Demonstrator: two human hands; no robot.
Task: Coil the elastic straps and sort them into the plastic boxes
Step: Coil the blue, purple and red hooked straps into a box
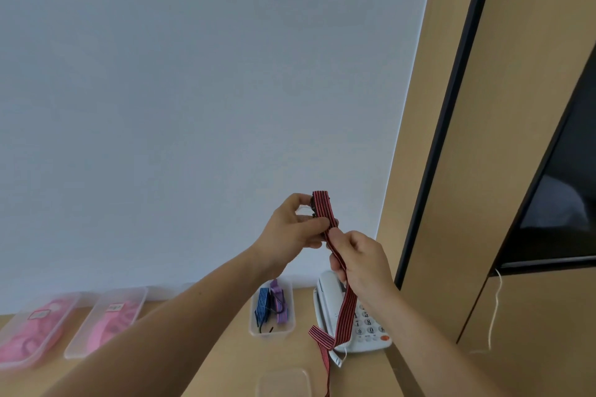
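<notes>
Pinching the upper end of a red-and-black striped elastic strap [322,208], the left grip [290,226], a bare hand, holds it raised in front of the white wall [193,106], high over the far right part of the worktop [235,364]. Its thumb and fingertips close on the strap beside a small dark fitting at that end. Just below, the right grip [358,264] is curled round the same strap, which passes through its fingers. From there the band hangs down in front of a white telephone [324,296] at the worktop's right edge, folds over on the surface beside the phone, and trails off toward the near edge.

Along the far edge, against the wall, stand three clear plastic boxes. The small box [272,333], left of the telephone, holds a coiled blue striped strap [262,304] and a coiled purple strap [279,303] side by side. Toward the far left corner, the labelled box [72,353] and the end box [72,300] both hold pink material; what it is remains too blurred to tell. A clear plastic lid or tray [283,380] lies at the near edge. A thin white cord [496,309] hangs on the wooden panel to the right.
</notes>
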